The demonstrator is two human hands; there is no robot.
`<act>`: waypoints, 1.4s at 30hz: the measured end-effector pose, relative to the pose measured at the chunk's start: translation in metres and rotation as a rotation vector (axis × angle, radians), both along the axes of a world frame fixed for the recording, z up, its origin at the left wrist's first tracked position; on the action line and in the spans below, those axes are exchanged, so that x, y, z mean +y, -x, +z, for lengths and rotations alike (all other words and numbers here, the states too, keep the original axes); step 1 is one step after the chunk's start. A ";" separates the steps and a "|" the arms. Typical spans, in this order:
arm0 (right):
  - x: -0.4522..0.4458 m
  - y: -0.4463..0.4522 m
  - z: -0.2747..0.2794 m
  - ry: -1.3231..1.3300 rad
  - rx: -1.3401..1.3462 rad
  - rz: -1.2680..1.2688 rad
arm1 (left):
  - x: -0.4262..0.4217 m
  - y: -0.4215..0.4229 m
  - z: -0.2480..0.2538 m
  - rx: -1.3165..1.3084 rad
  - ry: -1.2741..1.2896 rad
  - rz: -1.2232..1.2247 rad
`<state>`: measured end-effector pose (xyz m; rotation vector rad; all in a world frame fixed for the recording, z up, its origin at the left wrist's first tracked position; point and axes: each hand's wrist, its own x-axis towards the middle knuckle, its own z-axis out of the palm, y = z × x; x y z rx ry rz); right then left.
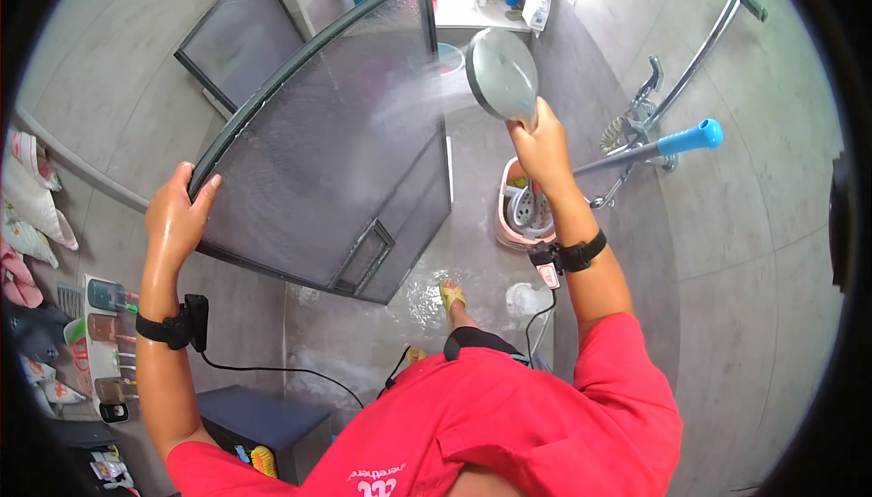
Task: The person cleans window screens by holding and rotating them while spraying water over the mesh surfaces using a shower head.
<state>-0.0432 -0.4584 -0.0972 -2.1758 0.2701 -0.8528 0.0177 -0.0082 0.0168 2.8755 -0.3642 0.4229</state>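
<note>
My left hand (pixel 180 209) grips the near left corner of a large dark-framed window screen (pixel 309 143), which stands tilted in front of me. The mesh looks wet, with whitish streaks, and a small framed opening shows near its lower edge. My right hand (pixel 543 147) is closed around the handle of a shower head (pixel 504 74), held up to the right of the screen. Water sprays from it leftward onto the mesh.
A second screen (pixel 241 38) leans on the wall behind. A mop bucket (pixel 520 215) with a blue-handled mop (pixel 686 138) stands at right, below the wall tap (pixel 649 111). Toothbrush cups (pixel 104 329) line the left wall. A dark cabinet (pixel 263 411) sits lower left. The floor (pixel 354 342) is wet.
</note>
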 end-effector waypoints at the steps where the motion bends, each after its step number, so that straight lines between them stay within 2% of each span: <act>1: 0.006 -0.001 0.007 -0.079 -0.062 0.029 | 0.000 -0.001 -0.001 -0.057 -0.030 -0.019; 2: 0.010 -0.002 0.010 -0.158 -0.126 0.058 | -0.005 0.002 0.002 -0.057 -0.032 -0.022; 5: 0.028 -0.004 -0.007 -0.082 -0.111 0.091 | -0.013 0.010 0.011 0.099 0.029 0.072; 8: 0.041 0.001 -0.060 -0.048 -0.103 0.187 | -0.010 0.007 0.009 0.070 -0.012 0.086; 10: 0.052 0.015 -0.086 -0.031 0.119 0.208 | -0.006 0.005 0.005 0.011 -0.015 0.050; 11: 0.055 0.019 -0.103 -0.033 0.125 0.213 | -0.005 0.004 0.004 0.018 -0.017 0.055; 13: 0.050 0.027 -0.139 -0.011 0.265 0.119 | -0.005 0.004 0.004 -0.014 -0.035 0.048; 16: 0.031 0.035 -0.183 -0.097 0.321 0.015 | -0.007 0.005 0.004 -0.030 -0.030 0.054; 17: 0.023 0.037 -0.195 -0.048 0.355 -0.054 | -0.006 0.005 0.004 -0.018 -0.031 0.058; 18: 0.023 0.039 -0.197 -0.048 0.367 -0.051 | -0.005 0.003 0.004 -0.026 -0.050 0.061; 20: 0.023 0.044 -0.199 -0.198 0.157 -0.116 | -0.002 -0.002 -0.001 -0.026 -0.070 0.066; 22: 0.032 0.047 -0.204 -0.202 0.169 -0.127 | 0.003 -0.006 -0.006 -0.143 -0.113 0.025; 25: 0.062 0.057 -0.205 -0.208 0.371 -0.015 | 0.001 -0.005 -0.005 -0.141 -0.122 0.039; 27: 0.084 0.060 -0.207 -0.215 0.367 0.059 | -0.001 -0.004 -0.002 -0.144 -0.117 0.043; 29: 0.107 0.064 -0.212 -0.222 0.363 0.131 | -0.004 -0.003 0.003 -0.014 -0.104 0.093; 32: 0.136 0.073 -0.227 -0.223 0.419 0.240 | -0.009 0.000 0.007 0.034 -0.101 0.139; 35: 0.154 0.085 -0.258 -0.120 0.531 0.401 | -0.008 0.002 0.005 -0.025 -0.114 0.131; 39: 0.150 0.088 -0.266 -0.100 0.527 0.305 | -0.004 -0.003 0.002 -0.011 -0.146 0.145; 41: 0.132 0.081 -0.275 -0.122 0.570 0.116 | 0.006 -0.009 -0.007 -0.198 -0.134 0.023; 42: 0.122 0.080 -0.280 -0.119 0.571 0.121 | 0.006 -0.009 -0.006 -0.197 -0.134 0.028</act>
